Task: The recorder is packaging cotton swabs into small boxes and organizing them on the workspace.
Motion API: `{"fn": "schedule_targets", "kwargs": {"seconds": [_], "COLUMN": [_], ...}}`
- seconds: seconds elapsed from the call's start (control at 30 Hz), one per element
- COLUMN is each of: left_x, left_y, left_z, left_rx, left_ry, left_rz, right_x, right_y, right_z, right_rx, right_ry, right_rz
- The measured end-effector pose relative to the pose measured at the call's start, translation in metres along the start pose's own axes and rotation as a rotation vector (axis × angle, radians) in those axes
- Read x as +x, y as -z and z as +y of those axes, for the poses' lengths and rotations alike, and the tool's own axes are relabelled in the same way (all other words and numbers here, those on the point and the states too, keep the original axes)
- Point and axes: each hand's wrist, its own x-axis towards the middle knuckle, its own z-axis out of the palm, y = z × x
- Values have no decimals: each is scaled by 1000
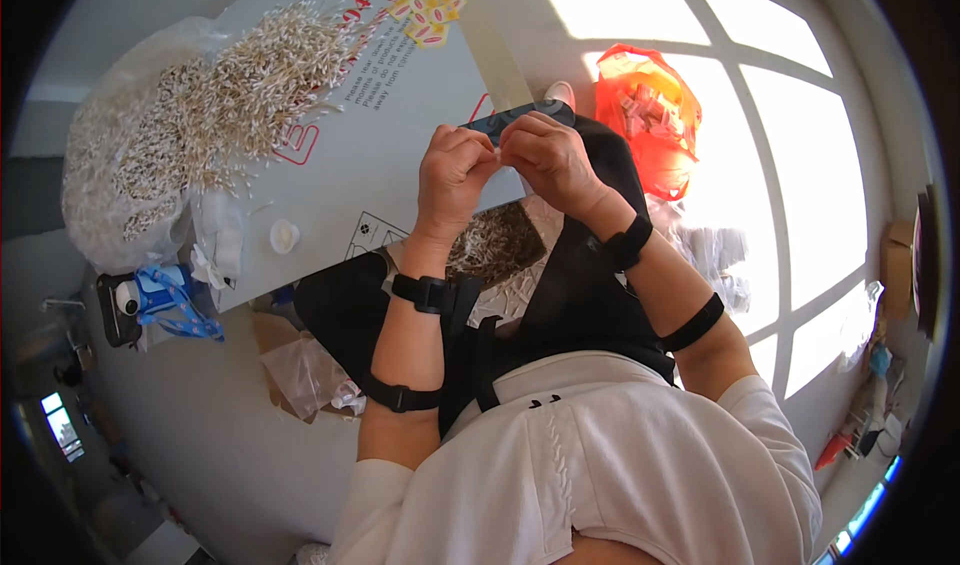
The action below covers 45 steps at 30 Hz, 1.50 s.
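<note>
My left hand [452, 182] and my right hand [550, 161] meet fingertip to fingertip above the near edge of the table. Both are closed in a pinch; whatever small thing lies between the fingers is hidden. A large heap of cotton swabs [265, 75] spills from a clear plastic bag [95, 195] on the table to the left. Below my hands, a dark open box [535, 240] with many swabs in it sits by my legs. Several small yellow-and-white boxes [428, 15] lie together at the far side of the table.
The pale printed tabletop [330, 180] holds a small white cup [284, 236] and a blue patterned strap [180, 310]. On the floor to the right stands a red plastic bag [680, 165] with small packs inside. A cardboard box [275, 340] with clear plastic sits below the table.
</note>
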Motion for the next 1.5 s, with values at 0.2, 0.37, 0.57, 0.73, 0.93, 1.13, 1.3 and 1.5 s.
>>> {"fn": "schedule_targets", "kwargs": {"seconds": [0.2,0.37,0.57,0.73,0.93,1.13,1.3,1.5], "left_x": [-3,-8,-5,-4,-13,-11,-12,1], "left_y": [-5,-4,-7,-9,-7,-3,-4,8], "left_z": [-3,0,-1,-4,-4,-3,4,-2], "left_rx": [55,30,87,63,111,135,310,237], "left_ry": [7,71,-65,23,-1,-52,-50,148], "left_rz": [19,36,66,80,33,49,-37,-294], "right_x": [-2,-9,-6,0,-11,-17,-16,-5], "right_y": [0,1,2,-1,-5,-5,-6,-4], "right_z": [3,1,0,3,-2,-1,-4,-11], "right_rx": [-57,45,-14,-59,-15,24,-65,-226], "right_ry": [-37,-125,-47,-9,-86,-67,-20,-120], "right_rz": [25,29,49,41,31,54,64,-98]}}
